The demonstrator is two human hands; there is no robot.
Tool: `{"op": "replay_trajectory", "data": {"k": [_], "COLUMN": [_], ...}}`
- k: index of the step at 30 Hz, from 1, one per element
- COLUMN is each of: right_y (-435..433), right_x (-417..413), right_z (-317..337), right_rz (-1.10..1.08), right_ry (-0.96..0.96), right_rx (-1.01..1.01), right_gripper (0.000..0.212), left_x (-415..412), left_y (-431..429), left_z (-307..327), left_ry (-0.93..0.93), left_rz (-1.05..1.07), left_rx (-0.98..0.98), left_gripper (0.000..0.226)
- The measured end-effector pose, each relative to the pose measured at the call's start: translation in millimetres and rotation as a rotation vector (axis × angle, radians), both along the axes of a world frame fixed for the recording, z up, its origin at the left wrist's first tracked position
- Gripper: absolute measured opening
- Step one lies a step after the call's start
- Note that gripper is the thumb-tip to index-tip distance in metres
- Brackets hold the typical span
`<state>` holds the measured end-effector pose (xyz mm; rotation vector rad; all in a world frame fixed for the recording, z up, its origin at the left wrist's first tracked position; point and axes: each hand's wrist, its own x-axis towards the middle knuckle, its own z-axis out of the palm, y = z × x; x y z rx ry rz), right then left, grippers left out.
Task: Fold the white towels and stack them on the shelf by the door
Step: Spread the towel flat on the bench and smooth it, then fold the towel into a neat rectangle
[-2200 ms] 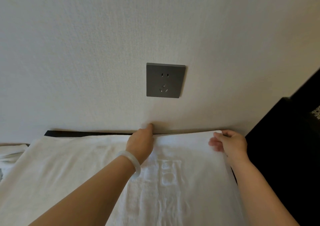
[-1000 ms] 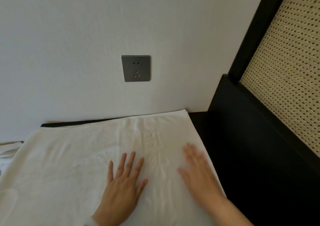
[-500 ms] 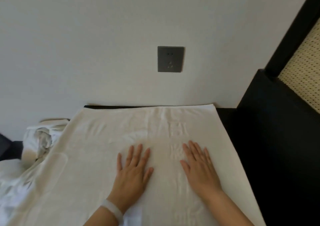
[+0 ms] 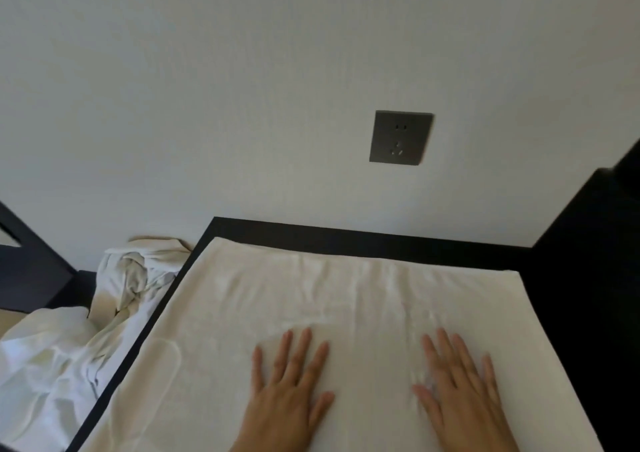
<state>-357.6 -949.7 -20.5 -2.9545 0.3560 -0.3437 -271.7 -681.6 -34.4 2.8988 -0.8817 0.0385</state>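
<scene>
On my remote feed, a white towel [image 4: 311,295] lies spread flat across the black tabletop [image 4: 346,240] that stands against the wall. The left hand [image 4: 287,385] presses palm-down near the towel's middle, with fingers straight and spread and nothing held. The right hand [image 4: 460,392] lies flat the same way, nearer the towel's right edge. A grey socket [image 4: 400,138] sits on the wall above. Crumpled white cloth [image 4: 131,278] is heaped beside the tabletop's left edge.
</scene>
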Motion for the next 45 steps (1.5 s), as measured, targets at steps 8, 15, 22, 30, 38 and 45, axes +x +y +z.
{"op": "replay_trajectory", "data": {"k": [8, 15, 22, 30, 38, 45], "right_y": [25, 8, 10, 14, -147, -99], "right_x": [124, 180, 179, 156, 136, 110], "right_z": [-11, -15, -12, -9, 5, 7], "right_rz": [0.079, 0.073, 0.085, 0.304, 0.020, 0.292], "right_ry": [0.231, 0.213, 0.234, 0.118, 0.296, 0.158], "right_rx": [-0.104, -0.112, -0.099, -0.052, -0.002, 0.025], "right_gripper": [0.063, 0.068, 0.069, 0.066, 0.103, 0.068], "left_x": [133, 208, 254, 157, 156, 157], "left_y": [25, 39, 48, -44, -44, -42], "left_z": [10, 21, 32, 19, 13, 11], "left_ry": [0.108, 0.088, 0.197, 0.018, 0.081, 0.089], "left_rz": [0.164, 0.328, 0.429, -0.065, -0.044, -0.047], "left_rx": [0.113, 0.058, 0.085, 0.081, 0.134, 0.093], "left_gripper": [0.062, 0.090, 0.065, 0.059, 0.062, 0.063]}}
